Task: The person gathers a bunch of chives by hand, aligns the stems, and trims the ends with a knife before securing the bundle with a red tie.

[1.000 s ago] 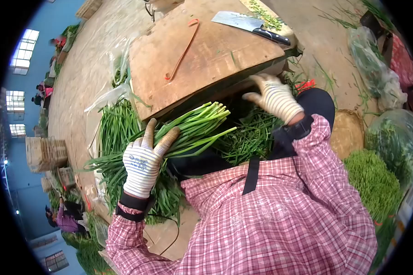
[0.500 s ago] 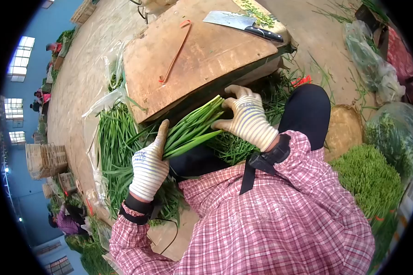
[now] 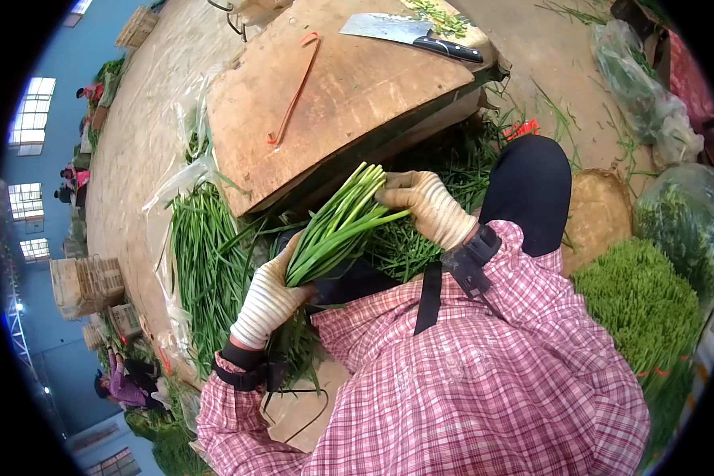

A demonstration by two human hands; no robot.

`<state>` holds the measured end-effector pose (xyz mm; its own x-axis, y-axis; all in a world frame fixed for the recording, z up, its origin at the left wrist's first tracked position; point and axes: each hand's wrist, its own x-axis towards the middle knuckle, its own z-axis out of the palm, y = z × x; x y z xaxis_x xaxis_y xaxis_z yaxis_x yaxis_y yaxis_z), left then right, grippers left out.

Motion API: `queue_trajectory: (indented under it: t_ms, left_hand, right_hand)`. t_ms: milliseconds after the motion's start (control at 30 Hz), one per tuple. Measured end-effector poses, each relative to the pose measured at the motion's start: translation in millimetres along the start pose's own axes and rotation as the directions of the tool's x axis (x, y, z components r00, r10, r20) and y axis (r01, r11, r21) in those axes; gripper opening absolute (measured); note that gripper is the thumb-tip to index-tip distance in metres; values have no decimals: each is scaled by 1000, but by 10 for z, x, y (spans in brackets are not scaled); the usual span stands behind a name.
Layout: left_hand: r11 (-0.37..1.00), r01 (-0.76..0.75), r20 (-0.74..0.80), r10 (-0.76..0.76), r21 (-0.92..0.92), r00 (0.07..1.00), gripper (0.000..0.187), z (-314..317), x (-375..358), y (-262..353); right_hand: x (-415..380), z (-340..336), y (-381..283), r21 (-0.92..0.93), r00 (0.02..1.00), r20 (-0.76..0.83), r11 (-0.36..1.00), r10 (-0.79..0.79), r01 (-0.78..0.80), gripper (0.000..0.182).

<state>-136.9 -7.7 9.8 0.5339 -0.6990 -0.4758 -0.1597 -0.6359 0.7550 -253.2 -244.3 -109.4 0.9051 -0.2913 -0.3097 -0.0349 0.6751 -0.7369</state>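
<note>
The left hand (image 3: 271, 297), gloved, is closed around a bundle of green stalks (image 3: 337, 226); the right hand (image 3: 432, 208), partly curled, has its fingers at the pale ends. The bundle lies between both hands, above the lap. Beyond are a wooden board (image 3: 341, 87), a cleaver (image 3: 389, 29) and an orange strip (image 3: 295, 91).

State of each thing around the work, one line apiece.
Left hand: closed around the bunch
Bunch: held, no tie visible
Right hand: at the bunch's pale ends, grip unclear
Cleaver: lying flat, unheld
Red strip: loose on the board
</note>
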Motion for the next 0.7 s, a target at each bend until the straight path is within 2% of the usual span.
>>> queue_trajectory:
  t_ms: [100, 133, 167, 200, 233, 267, 300, 333, 367, 400, 433, 467, 500, 567, 633, 700]
  left_hand:
    - [995, 92, 35, -90, -46, 995, 83, -30, 17, 42]
    - [995, 93, 36, -92, -45, 995, 83, -46, 4, 97]
    - [983, 167, 68, -162, -77, 984, 81, -68, -19, 184]
    - [965, 241, 101, -231, -106, 968, 79, -80, -33, 234]
    - [964, 243, 90, -234, -105, 968, 79, -115, -48, 201]
    - [967, 227, 65, -221, -114, 973, 78, -168, -72, 135]
    - [969, 215, 41, -211, -121, 977, 76, -208, -108, 84]
    - [988, 141, 2, -141, -68, 990, 77, -208, -123, 74]
    - [987, 146, -6, -147, -71, 989, 77, -216, -124, 22]
    - [994, 113, -16, -113, 8, 993, 79, -222, -109, -54]
    - [993, 77, -19, -76, 88, 997, 80, -217, -83, -113]
    - [986, 47, -21, -44, 162, 999, 82, -197, -62, -141]
    - [986, 49, -18, -47, 160, 999, 82, -168, -50, -107]
    - [920, -70, 1, 75, 386, 997, 79, -112, -42, 33]
    - [923, -47, -1, 51, 383, 999, 82, -104, -60, 98]
    - [883, 33, 13, -44, 468, 999, 82, -87, -85, 99]
  right_hand:
    - [37, -85, 5, 9, 996, -64, 998, -65, 66, 23]
    - [12, -82, -47, 120, 989, -140, 990, -50, 67, 22]
    - [2, -99, -86, 229, 977, -213, 970, -27, 76, 21]
    - [33, -223, -125, 250, 966, -231, 952, -118, 176, 18]
    - [96, -391, -165, 290, 946, -285, 926, -158, 242, 17]
    - [114, -489, -304, 202, 902, -383, 935, -200, 293, 16]
    - [128, -632, -317, -33, 835, -426, 928, -349, 371, 13]
    - [138, -714, -387, -662, 743, -301, 692, -598, 289, 13]
    - [148, -780, -445, -988, 696, -27, 126, -718, 92, 13]
    - [88, -492, -563, -988, 588, 153, -119, -794, 96, 12]
    - [89, -274, -627, -953, 580, 286, -165, -762, 254, 11]
    - [86, -98, -634, -885, 614, 415, -143, -671, 443, 9]
    - [100, 45, -562, -838, 651, 495, -117, -575, 534, 9]
    - [117, 204, -469, -716, 630, 697, -276, -341, 642, 12]
    - [189, 207, -362, -696, 636, 718, -290, -283, 657, 13]
    - [225, 175, -294, -675, 641, 737, -297, -216, 676, 15]
